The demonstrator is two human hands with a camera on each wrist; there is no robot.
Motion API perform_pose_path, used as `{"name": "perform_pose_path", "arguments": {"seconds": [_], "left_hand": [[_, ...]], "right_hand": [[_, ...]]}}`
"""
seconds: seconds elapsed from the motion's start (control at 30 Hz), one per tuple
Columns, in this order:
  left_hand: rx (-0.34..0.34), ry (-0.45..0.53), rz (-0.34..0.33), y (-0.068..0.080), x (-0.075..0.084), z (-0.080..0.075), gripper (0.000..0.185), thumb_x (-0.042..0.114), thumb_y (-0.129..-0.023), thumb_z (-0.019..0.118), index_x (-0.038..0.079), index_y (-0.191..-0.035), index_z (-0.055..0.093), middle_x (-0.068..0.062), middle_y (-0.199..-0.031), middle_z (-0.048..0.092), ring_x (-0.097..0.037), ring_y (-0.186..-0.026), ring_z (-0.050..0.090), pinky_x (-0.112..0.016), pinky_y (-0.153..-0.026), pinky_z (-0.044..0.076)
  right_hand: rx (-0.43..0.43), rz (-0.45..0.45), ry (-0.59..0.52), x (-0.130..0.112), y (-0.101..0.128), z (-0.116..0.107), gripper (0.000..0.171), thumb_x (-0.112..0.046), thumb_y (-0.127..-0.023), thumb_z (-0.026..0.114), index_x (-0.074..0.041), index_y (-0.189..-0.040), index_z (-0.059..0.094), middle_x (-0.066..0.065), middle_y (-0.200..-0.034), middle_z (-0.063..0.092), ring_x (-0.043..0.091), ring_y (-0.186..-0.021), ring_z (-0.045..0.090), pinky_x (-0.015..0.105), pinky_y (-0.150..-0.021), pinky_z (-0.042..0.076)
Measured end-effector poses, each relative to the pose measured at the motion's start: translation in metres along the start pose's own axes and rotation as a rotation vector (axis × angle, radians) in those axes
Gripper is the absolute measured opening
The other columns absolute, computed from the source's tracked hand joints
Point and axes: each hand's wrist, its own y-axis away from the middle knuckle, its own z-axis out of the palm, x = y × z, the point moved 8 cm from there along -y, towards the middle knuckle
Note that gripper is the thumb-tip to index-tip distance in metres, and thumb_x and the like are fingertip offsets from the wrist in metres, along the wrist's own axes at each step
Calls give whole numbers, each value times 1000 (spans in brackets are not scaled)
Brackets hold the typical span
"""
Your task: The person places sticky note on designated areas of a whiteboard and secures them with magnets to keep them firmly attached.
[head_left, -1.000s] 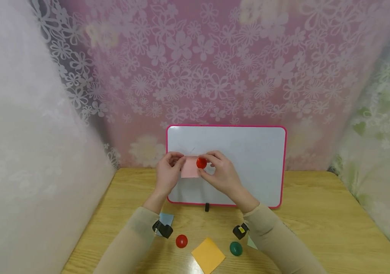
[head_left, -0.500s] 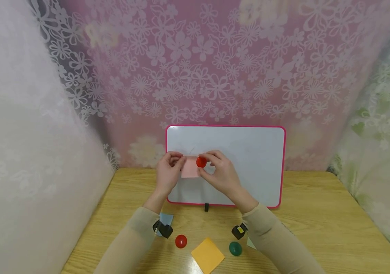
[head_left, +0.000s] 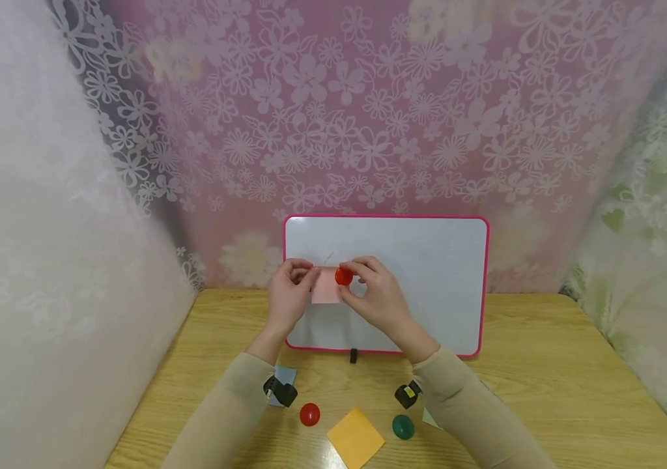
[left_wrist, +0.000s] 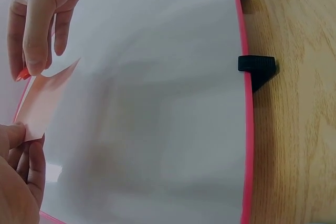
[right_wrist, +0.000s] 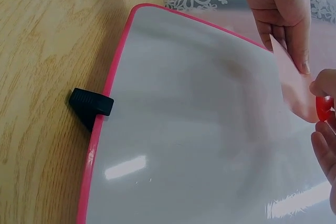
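A pink square of paper (head_left: 325, 286) is in front of the left half of a white board with a pink frame (head_left: 421, 280). My left hand (head_left: 290, 291) pinches the paper's left edge between thumb and fingers. A round red magnet (head_left: 343, 276) is held between the thumb and fingertips of my right hand (head_left: 379, 294), over the paper's right edge. The right wrist view shows the paper (right_wrist: 294, 83) bowed, its lower edge lifted off the board. Whether the magnet touches the board cannot be made out.
On the wooden table (head_left: 521, 365) lie another red magnet (head_left: 310, 414), a green magnet (head_left: 403, 426) and an orange paper square (head_left: 355, 440). Blue paper (head_left: 284, 376) and pale green paper (head_left: 430, 419) are partly behind the forearms. A black foot (head_left: 354, 355) supports the board.
Both hands stay almost still. The pink paper and the red magnet have shifted very slightly upward.
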Motion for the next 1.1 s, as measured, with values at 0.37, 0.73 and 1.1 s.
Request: {"name": "perform_pose_path", "arguments": {"seconds": [0.37, 0.73, 1.1], "left_hand": [[15, -1, 12, -4, 3, 1, 18, 18, -99, 81, 6, -108, 70, -6, -94, 79, -19, -80, 70, -25, -71, 59], [21, -50, 29, -13, 9, 0, 22, 21, -99, 81, 6, -109, 69, -6, -96, 78, -21, -82, 72, -26, -72, 61], [23, -125, 39, -24, 12, 2, 23, 24, -100, 79, 7, -111, 69, -6, -100, 78, -22, -85, 72, -32, -78, 63]], "right_hand": [[2, -6, 39, -1, -9, 1, 40, -11, -87, 89, -3, -123, 76, 9, -118, 69, 24, -100, 69, 37, -83, 62], [-20, -29, 86, -3, -26, 7, 41, -16, -88, 89, -2, -124, 76, 10, -118, 69, 25, -104, 67, 39, -91, 60], [-38, -47, 109, -3, -42, 12, 37, -12, -89, 86, 1, -122, 77, 13, -116, 69, 28, -106, 67, 39, -96, 58]]}}
